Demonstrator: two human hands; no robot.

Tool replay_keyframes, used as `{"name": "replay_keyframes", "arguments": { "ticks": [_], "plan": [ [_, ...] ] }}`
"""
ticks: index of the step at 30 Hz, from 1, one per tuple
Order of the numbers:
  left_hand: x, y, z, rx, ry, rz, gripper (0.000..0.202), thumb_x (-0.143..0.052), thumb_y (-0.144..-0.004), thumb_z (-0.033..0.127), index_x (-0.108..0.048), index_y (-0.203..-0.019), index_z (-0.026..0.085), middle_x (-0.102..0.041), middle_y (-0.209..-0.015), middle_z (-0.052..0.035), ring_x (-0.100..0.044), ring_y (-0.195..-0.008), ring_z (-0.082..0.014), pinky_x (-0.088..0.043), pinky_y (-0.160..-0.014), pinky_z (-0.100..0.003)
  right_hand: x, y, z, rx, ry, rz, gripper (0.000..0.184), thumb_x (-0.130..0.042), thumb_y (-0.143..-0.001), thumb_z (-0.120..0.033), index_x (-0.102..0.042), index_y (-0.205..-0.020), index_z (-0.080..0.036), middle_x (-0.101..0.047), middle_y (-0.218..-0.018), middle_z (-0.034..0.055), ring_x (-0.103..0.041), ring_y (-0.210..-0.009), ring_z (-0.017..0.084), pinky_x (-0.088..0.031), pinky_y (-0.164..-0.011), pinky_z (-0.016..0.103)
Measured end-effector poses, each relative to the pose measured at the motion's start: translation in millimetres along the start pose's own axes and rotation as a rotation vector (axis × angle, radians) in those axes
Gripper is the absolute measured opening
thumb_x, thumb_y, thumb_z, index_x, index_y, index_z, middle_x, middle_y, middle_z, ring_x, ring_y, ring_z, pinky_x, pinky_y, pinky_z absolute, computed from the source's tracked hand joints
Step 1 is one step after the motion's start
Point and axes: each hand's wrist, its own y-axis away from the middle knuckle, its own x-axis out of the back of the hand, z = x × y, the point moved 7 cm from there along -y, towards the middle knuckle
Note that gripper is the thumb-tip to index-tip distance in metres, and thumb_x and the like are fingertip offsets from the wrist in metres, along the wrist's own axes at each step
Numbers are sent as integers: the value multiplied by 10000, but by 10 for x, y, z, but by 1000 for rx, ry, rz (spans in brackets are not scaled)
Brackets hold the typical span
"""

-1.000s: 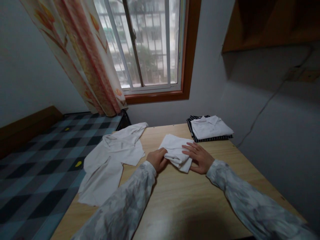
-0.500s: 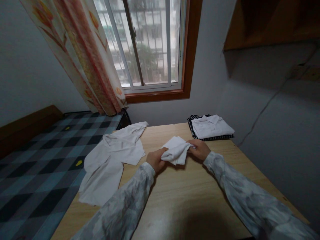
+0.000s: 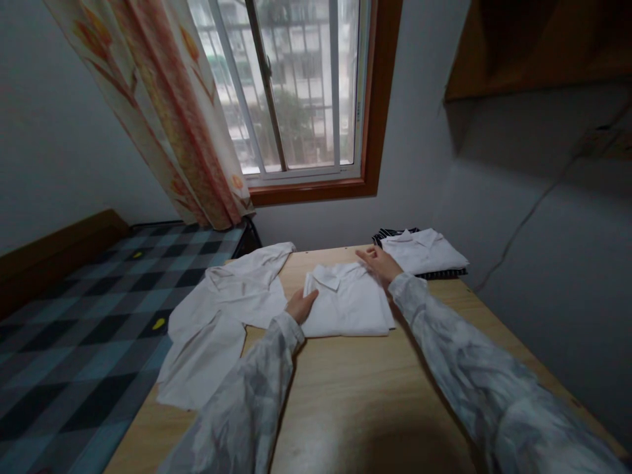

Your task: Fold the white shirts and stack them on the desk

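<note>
A folded white shirt (image 3: 345,306) lies collar side up on the wooden table (image 3: 340,401). At its left edge is my left hand (image 3: 301,306), thumb on top of the cloth and the other fingers partly hidden at the side. My right hand (image 3: 381,264) is at the shirt's far right corner, fingers stretched out and apart; whether they touch the cloth I cannot tell. To the left, a second white shirt (image 3: 222,316) is spread out unfolded, close to my left hand.
A stack with a folded white shirt (image 3: 424,252) over black striped clothing (image 3: 444,272) sits at the table's far right corner. A bed with a checked sheet (image 3: 99,329) adjoins on the left. Behind are a curtain (image 3: 168,118) and window (image 3: 296,99); a wooden shelf (image 3: 533,52) hangs upper right.
The white shirt, bunched between both hands before, now lies flat and wider with its collar showing. My right hand has let go and moved slightly up and left.
</note>
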Motion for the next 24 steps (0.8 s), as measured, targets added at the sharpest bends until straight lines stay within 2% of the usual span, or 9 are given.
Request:
{"name": "replay_keyframes", "arguments": {
  "ticks": [1,3,5,8,11,17,20,22,24],
  "plan": [
    [45,-1,-71,-26,-42,57,471,-851,-743,525,-731,-1025,167,-799,-972,-128,-742,-1013,-341,-579,-883,-411,-88,58,103,16,6,10,521,-700,-879,-626,-694,-1147,-178,-760,-1092,132,-700,-943,245,-528,-864,348],
    [142,12,-147,-126,-120,174,492,-818,-778,458,-684,-1154,171,-774,-1085,-124,-732,-1006,-287,-580,-871,-384,-167,241,220,156,53,98,473,-729,-859,-544,-673,-1148,-173,-731,-1189,161,-679,-1039,272,-517,-964,392],
    [234,44,-154,-267,-176,281,561,-798,-784,416,-625,-1259,172,-720,-1203,-132,-714,-986,-242,-580,-851,-367,-170,467,320,263,117,206,374,-677,-899,-529,-673,-1048,-186,-731,-1101,149,-655,-1032,288,-498,-994,428],
    [291,69,-152,-393,-277,332,450,-767,-807,444,-653,-1161,190,-689,-1151,-104,-677,-903,-211,-567,-785,-345,-189,707,493,262,162,232,370,-641,-920,-594,-660,-880,-226,-697,-849,80,-636,-860,265,-510,-879,411],
    [290,51,-171,-383,-326,296,320,-719,-856,489,-673,-1001,208,-685,-942,-42,-627,-766,-177,-523,-707,-303,-267,785,621,205,119,161,410,-640,-898,-644,-648,-793,-248,-664,-742,38,-625,-753,234,-495,-765,367],
    [303,22,-143,-343,-233,240,381,-680,-883,545,-706,-1089,225,-633,-745,32,-555,-634,-144,-434,-613,-250,-303,782,687,127,111,196,440,-694,-841,-661,-640,-975,-245,-693,-766,18,-661,-751,242,-479,-776,380],
    [320,-13,-125,-324,-275,238,368,-687,-871,553,-745,-1014,219,-630,-687,31,-570,-631,-152,-422,-608,-251,-287,768,712,87,90,203,438,-709,-828,-645,-650,-984,-239,-700,-756,16,-670,-747,245,-482,-768,379],
    [346,-46,-118,-296,-308,261,364,-692,-869,564,-761,-950,216,-651,-674,17,-601,-648,-169,-428,-615,-262,-283,743,734,65,53,184,399,-698,-838,-623,-670,-941,-239,-712,-752,24,-668,-723,237,-483,-732,365],
    [361,-85,-115,-265,-331,275,380,-695,-873,576,-784,-964,218,-676,-677,1,-635,-671,-191,-437,-625,-275,-286,711,762,36,18,156,354,-679,-851,-594,-686,-872,-242,-728,-751,34,-661,-683,227,-480,-690,352]
  ]
}}
